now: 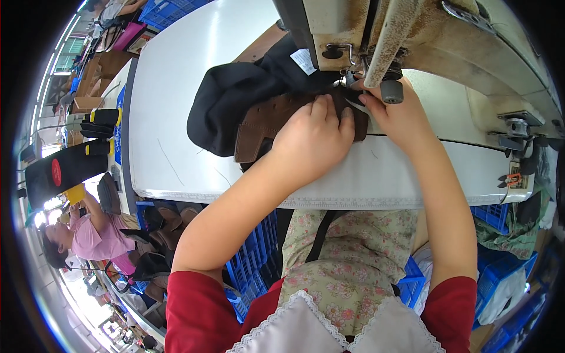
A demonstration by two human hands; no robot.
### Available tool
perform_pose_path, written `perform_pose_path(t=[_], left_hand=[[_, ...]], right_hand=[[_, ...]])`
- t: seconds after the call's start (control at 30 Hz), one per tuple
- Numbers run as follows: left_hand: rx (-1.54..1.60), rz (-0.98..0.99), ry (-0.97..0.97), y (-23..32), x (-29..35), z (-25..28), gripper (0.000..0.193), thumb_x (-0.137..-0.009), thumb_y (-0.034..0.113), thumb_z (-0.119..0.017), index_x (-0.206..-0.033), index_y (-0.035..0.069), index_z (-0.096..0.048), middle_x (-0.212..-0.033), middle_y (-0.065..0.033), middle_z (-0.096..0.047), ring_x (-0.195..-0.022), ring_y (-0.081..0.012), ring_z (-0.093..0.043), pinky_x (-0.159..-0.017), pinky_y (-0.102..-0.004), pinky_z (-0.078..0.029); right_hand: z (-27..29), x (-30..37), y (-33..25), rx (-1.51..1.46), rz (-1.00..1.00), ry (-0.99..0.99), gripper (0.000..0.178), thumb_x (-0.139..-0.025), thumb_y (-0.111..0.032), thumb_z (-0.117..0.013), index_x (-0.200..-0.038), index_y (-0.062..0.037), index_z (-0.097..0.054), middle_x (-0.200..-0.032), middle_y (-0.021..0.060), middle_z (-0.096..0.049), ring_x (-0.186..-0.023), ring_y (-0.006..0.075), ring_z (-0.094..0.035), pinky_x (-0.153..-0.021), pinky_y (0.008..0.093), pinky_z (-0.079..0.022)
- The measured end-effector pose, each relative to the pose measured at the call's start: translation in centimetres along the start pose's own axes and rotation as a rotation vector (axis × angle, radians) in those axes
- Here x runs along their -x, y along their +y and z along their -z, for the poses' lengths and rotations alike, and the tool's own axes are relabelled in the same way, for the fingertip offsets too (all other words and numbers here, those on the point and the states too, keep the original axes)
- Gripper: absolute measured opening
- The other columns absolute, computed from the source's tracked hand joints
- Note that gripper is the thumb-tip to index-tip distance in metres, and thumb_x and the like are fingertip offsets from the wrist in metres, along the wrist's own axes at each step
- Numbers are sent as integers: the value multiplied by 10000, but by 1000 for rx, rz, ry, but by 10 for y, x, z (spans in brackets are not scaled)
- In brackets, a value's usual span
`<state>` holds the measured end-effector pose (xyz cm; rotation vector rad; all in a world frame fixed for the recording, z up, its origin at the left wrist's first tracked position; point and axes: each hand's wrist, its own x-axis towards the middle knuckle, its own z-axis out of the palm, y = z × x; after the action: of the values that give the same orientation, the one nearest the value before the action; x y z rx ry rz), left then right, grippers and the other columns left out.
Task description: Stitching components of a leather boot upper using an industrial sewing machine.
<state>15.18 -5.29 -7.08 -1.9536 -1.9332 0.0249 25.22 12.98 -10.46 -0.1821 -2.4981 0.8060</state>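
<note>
Under the head of a sewing machine [459,65] lies a brown leather piece [259,126] with a stitched edge, joined or laid against soft black cloth [226,94]. A small white label [303,61] sits on the cloth. My left hand [312,141] bears on the leather just in front of the needle area, its fingers bent and close together. Right of the needle, my right hand [403,117] has thumb and fingers pinched at the edge of the work. Its fingertips are partly hidden behind the machine's presser parts, and the needle point is hard to make out.
The white sewing table [165,117] has a ruler strip along its front edge and loose threads on top. Small orange-handled snips [509,180] lie at the far right. Blue crates [253,265] stand below. At left, a person in pink [103,235] works at another bench.
</note>
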Motion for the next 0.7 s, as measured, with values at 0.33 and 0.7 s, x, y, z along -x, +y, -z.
perform_pose_path(t=[0.33, 0.7], left_hand=[[22, 1, -28, -5, -1, -2, 388, -779, 161, -601, -1121, -16, -654, -1077, -261, -696, -1032, -353, -676, -814, -378, -588], [94, 28, -61, -8, -3, -4, 393, -783, 155, -599, -1122, -37, -652, -1060, -282, -687, -1012, -352, -667, -798, -387, -581]], right_hand=[[-3, -2, -1, 45, 23, 41, 184, -792, -52, -678, -971, -42, -640, -995, 97, -663, -1018, 350, -581, -899, 461, -474], [-6, -2, 1, 66, 25, 63, 215, -793, -53, -708, -1002, -57, -659, -947, 109, -663, -936, 346, -605, -815, 461, -490]])
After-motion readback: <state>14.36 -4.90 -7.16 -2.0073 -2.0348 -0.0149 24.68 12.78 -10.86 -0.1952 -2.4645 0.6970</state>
